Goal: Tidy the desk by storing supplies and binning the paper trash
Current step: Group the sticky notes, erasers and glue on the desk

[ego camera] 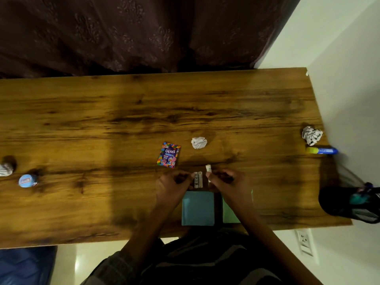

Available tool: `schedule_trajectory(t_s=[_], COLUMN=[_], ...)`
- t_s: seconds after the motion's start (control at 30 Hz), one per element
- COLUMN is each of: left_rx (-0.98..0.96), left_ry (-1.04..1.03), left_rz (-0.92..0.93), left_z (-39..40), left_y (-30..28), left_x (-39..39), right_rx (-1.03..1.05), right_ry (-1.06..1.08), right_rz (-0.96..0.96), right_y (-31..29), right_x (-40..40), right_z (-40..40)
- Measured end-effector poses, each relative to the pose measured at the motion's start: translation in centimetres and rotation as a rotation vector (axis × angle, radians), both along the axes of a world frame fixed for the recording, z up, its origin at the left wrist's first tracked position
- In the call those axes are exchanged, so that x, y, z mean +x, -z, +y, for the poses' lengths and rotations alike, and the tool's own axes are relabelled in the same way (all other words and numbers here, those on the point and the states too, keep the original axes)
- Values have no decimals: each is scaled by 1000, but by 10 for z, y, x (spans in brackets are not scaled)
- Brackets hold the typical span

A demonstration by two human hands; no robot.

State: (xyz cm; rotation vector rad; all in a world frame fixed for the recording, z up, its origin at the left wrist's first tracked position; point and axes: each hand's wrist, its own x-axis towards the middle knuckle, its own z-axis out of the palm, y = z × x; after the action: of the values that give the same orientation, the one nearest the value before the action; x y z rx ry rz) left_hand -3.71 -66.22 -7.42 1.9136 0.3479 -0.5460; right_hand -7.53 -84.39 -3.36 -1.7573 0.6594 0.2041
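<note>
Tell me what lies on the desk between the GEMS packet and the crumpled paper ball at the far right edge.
In the head view, another crumpled paper ball lies between the GEMS packet and the right-edge paper ball; the rest is bare wooden desk.

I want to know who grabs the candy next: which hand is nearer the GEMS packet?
Left. The left hand sits just below the GEMS packet, slightly right of it. The right hand lies farther right, beyond the small white sticks.
</note>
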Motion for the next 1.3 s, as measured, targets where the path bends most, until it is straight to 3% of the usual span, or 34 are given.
schedule_trajectory(t_s=[0.23, 0.47, 0.63, 0.77, 0.97, 1.3], left_rx=[33, 105, 129, 84, 54, 95], left_ry=[-9, 25, 25, 29, 46, 73], left_rz=[-43, -73, -95, -46, -36, -60], left_z=[1, 1, 1, 1, 2, 4], left_y=[1, 4, 5, 4, 5, 2], left_x=[1, 1, 0, -2, -3, 0], right_rx=[-499, -663, -658, -676, -623, -503], right_ry=[-214, -375, -265, -193, -218, -332], right_rz=[-26, 17, -145, -162, -77, -129], right_y=[3, 1, 1, 6, 21, 12], right_x=[2, 10, 5, -1, -4, 8], right_z=[15, 25, 19, 10, 1, 9])
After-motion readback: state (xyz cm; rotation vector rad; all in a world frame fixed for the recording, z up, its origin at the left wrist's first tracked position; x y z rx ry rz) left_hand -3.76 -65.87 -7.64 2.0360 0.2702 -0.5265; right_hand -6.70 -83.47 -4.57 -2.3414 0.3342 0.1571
